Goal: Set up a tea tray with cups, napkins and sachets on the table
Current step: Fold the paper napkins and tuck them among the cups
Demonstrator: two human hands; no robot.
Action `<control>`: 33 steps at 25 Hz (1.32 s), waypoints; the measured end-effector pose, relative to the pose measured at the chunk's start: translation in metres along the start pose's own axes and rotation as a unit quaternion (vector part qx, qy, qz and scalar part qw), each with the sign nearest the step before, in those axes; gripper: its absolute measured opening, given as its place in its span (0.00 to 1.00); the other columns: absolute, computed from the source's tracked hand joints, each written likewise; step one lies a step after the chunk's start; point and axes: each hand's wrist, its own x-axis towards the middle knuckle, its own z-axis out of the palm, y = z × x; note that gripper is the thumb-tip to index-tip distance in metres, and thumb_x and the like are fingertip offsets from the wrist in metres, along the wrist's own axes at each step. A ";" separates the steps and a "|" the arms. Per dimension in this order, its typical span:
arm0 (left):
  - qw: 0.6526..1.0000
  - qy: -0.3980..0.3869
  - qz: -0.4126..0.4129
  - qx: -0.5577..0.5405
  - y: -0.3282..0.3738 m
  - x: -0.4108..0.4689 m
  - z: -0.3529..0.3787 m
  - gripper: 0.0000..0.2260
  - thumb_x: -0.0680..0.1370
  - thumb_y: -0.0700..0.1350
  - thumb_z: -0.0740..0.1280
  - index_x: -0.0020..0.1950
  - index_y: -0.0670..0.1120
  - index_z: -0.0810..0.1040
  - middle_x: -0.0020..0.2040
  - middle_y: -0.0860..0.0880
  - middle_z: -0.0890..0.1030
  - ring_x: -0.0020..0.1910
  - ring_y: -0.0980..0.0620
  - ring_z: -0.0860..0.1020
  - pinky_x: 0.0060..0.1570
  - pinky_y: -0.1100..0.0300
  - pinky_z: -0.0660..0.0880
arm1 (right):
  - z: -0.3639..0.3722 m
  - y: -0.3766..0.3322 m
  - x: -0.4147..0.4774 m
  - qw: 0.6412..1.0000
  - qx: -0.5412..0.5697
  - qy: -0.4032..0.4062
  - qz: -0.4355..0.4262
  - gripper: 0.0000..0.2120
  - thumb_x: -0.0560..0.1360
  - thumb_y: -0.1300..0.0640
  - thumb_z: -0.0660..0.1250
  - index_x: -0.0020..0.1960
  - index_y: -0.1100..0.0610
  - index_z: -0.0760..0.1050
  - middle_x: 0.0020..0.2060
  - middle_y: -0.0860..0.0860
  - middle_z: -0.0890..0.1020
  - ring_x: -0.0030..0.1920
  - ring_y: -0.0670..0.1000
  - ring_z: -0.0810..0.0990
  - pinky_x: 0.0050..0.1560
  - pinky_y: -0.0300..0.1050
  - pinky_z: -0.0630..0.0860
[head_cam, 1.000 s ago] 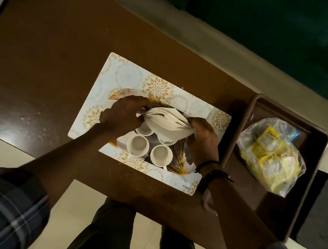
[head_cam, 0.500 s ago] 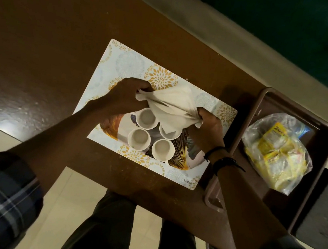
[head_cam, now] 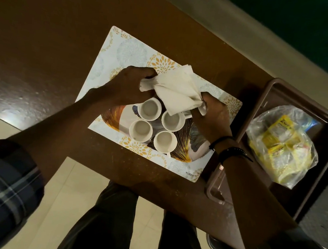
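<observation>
- Napkins (head_cam: 175, 88): a soft, limp white wad hangs above the four cups (head_cam: 154, 126) on the patterned plate (head_cam: 187, 145); your left hand (head_cam: 130, 87) pinches one end, your right hand (head_cam: 211, 117) the other.
- Paper looks light and tear-prone; you should hold folded edges, not single plies.
- Cups look fragile; sachet bag (head_cam: 281, 142) lies in the brown tray (head_cam: 218, 192) on the bench (head_cam: 46, 39).

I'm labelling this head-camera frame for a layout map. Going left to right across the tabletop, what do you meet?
Left hand → napkin → right hand → brown tray → bag of sachets. The cups sit below the napkin, so they are left out.
</observation>
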 end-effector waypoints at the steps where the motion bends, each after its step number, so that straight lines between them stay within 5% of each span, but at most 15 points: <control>1: 1.000 -0.009 -0.011 -0.016 0.003 0.001 -0.001 0.14 0.72 0.49 0.72 0.52 0.43 0.78 0.49 0.46 0.83 0.47 0.51 0.79 0.44 0.57 0.74 | -0.002 -0.002 0.000 1.000 0.024 0.005 -0.002 0.07 0.74 0.58 0.68 0.47 0.62 0.76 0.39 0.55 0.82 0.40 0.55 0.79 0.39 0.43 0.69; 5: 0.998 0.001 -0.034 -0.061 0.017 0.008 -0.008 0.13 0.72 0.48 0.74 0.44 0.39 0.79 0.39 0.43 0.81 0.37 0.55 0.75 0.35 0.61 0.69 | -0.013 -0.014 0.008 0.986 0.149 -0.029 0.062 0.10 0.75 0.55 0.70 0.50 0.63 0.79 0.42 0.53 0.84 0.43 0.54 0.83 0.42 0.46 0.78; 8: 0.985 0.003 -0.097 -0.144 0.029 0.013 -0.020 0.10 0.70 0.51 0.75 0.42 0.45 0.82 0.36 0.53 0.82 0.32 0.63 0.78 0.32 0.72 0.71 | -0.026 -0.022 0.017 0.966 0.219 -0.077 0.116 0.14 0.72 0.50 0.73 0.53 0.58 0.82 0.46 0.51 0.86 0.46 0.49 0.85 0.46 0.42 0.82; 14: 0.913 -0.131 -0.286 -0.258 0.031 0.021 -0.028 0.24 0.62 0.51 0.78 0.53 0.39 0.82 0.45 0.42 0.85 0.37 0.50 0.83 0.37 0.59 0.82 | -0.039 -0.023 0.026 0.874 0.325 -0.231 0.278 0.11 0.70 0.50 0.75 0.46 0.57 0.82 0.31 0.51 0.84 0.25 0.45 0.78 0.33 0.40 0.78; 18: 0.904 -0.103 -0.260 -0.324 0.029 0.014 -0.024 0.24 0.62 0.51 0.78 0.54 0.44 0.80 0.51 0.44 0.85 0.45 0.47 0.85 0.42 0.55 0.83 | -0.041 -0.019 0.020 0.861 0.363 -0.216 0.284 0.08 0.69 0.50 0.75 0.40 0.55 0.84 0.33 0.52 0.85 0.29 0.47 0.81 0.35 0.41 0.79; 23: 0.885 -0.096 -0.214 -0.402 0.022 -0.005 -0.026 0.13 0.69 0.46 0.74 0.52 0.47 0.80 0.49 0.50 0.86 0.47 0.51 0.84 0.37 0.62 0.80 | -0.047 -0.015 0.008 0.849 0.419 -0.225 0.232 0.10 0.69 0.57 0.74 0.51 0.53 0.82 0.47 0.50 0.87 0.47 0.52 0.86 0.41 0.42 0.82; 26: 0.813 -0.035 -0.216 -0.540 0.028 -0.019 -0.026 0.09 0.75 0.48 0.70 0.52 0.45 0.79 0.43 0.49 0.84 0.40 0.52 0.82 0.38 0.61 0.79 | -0.051 -0.024 0.000 0.825 0.480 -0.208 0.213 0.09 0.70 0.60 0.72 0.50 0.54 0.83 0.48 0.51 0.87 0.47 0.51 0.86 0.41 0.42 0.82; 29: 0.696 -0.004 -0.230 -0.681 0.048 -0.036 -0.012 0.23 0.70 0.61 0.70 0.53 0.44 0.78 0.49 0.46 0.83 0.52 0.47 0.80 0.53 0.49 0.78 | -0.052 -0.045 -0.012 0.777 0.572 -0.155 0.212 0.10 0.70 0.62 0.71 0.51 0.58 0.81 0.46 0.54 0.86 0.43 0.51 0.86 0.40 0.42 0.81; 31: 0.687 0.005 -0.213 -0.695 0.070 -0.043 0.004 0.28 0.67 0.62 0.72 0.57 0.43 0.79 0.56 0.44 0.81 0.58 0.44 0.78 0.59 0.45 0.76 | -0.043 -0.061 -0.026 0.779 0.570 -0.150 0.211 0.17 0.68 0.63 0.72 0.57 0.62 0.78 0.51 0.58 0.84 0.44 0.51 0.86 0.40 0.42 0.81; 33: 0.691 0.049 -0.195 -0.694 0.091 -0.044 0.018 0.19 0.74 0.58 0.67 0.56 0.46 0.82 0.57 0.44 0.82 0.58 0.44 0.80 0.57 0.45 0.77 | -0.035 -0.076 -0.044 0.828 0.491 -0.175 0.208 0.18 0.71 0.65 0.71 0.60 0.64 0.76 0.51 0.58 0.84 0.39 0.45 0.85 0.33 0.37 0.79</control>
